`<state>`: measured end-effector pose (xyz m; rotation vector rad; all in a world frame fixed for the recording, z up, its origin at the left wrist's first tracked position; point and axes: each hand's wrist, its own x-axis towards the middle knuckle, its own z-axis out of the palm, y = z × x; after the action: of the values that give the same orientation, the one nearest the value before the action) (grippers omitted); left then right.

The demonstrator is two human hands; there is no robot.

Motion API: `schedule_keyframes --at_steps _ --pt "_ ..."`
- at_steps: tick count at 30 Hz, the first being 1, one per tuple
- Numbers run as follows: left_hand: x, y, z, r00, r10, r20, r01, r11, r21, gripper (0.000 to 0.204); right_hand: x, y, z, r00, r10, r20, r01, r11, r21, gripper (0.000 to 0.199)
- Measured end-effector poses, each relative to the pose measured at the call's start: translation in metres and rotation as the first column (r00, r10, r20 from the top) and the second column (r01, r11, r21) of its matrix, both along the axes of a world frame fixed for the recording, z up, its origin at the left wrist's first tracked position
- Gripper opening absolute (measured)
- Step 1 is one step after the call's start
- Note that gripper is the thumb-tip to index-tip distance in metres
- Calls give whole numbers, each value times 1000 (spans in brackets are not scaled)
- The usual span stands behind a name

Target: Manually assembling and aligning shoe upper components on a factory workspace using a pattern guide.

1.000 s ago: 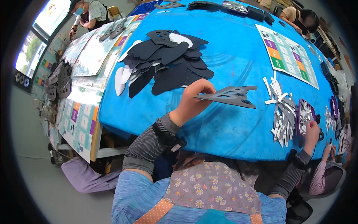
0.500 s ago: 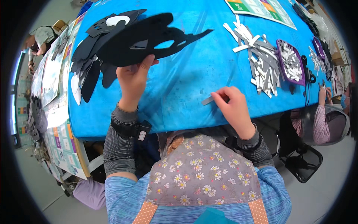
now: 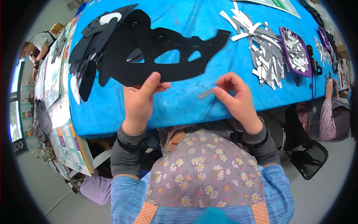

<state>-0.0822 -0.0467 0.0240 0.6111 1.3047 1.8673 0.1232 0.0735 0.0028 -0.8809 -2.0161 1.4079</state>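
My left hand (image 3: 142, 99) grips the lower edge of a black cut-out sheet (image 3: 123, 44), thumb on top and fingers beneath. The sheet has a wavy outline, a long tapering right end and several holes through which blue and grey show. Between the thumb and fingertips of my right hand (image 3: 235, 95) is a short grey strip (image 3: 206, 93), held just below and to the right of the sheet. Under and behind the sheet's left part lies a heap of dark cut-out pieces (image 3: 87, 50) with some white ones.
A blue-covered table (image 3: 179, 108) spreads before me. On its right lie a pile of grey and white strips (image 3: 266, 56) and a purple basket (image 3: 310, 71) of strips. Another person's hands (image 3: 331, 87) work at the far right; a black chair (image 3: 307, 160) stands near there.
The black sheet has tilted to show its broad face, its right end now further right. My left hand has moved slightly right and down; my right hand has risen a little with the strip.
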Motion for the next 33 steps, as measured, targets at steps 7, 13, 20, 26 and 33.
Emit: schedule_keyframes --at_steps 7,13,20,26,33 --pt "24 -19 -6 992 -27 124 45 989 -141 22 1 10 6 958 -161 -238 -4 820 -572 18" --pt "26 -32 -19 906 -189 -379 39 929 -369 17 6 20 -3 983 57 177 -127 901 416 15" --pt "36 -37 -38 722 -156 -674 -89 945 -314 14 -1 19 -12 981 -14 194 -67 913 402 14" --pt "38 -38 -33 546 -321 -774 -71 903 -424 11 -3 18 -13 971 -77 227 -15 926 378 15" --pt "31 -37 -33 367 -381 -849 -28 907 -419 12 -6 17 -13 962 -96 255 -13 919 394 16"
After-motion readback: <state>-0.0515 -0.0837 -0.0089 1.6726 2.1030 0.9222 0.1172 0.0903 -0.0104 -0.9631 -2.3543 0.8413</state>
